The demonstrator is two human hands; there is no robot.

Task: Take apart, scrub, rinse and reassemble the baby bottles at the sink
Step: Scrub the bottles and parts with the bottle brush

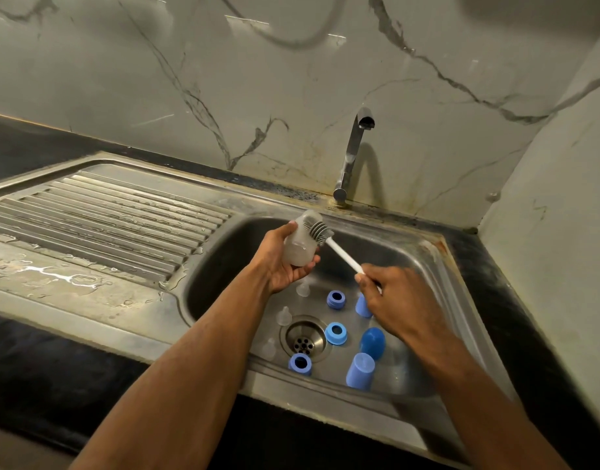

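Note:
My left hand (280, 259) grips a clear baby bottle body (300, 245) above the sink basin (420, 266). My right hand (396, 300) holds the white handle of a bottle brush (342, 254). Its grey ribbed head (318, 231) lies against the bottle's upper side, near the neck. On the basin floor lie three blue collar rings (335, 299) (335, 333) (300, 363), three blue caps (373, 342) (360, 370) (362, 306) and three clear teats (284, 315) (303, 288) (269, 347).
The drain (304, 339) is at the basin's middle front. A chrome tap (354, 150) stands behind the basin with no water running. A wet ribbed draining board (98, 218) lies to the left. A dark counter (515, 286) and marble walls surround the sink.

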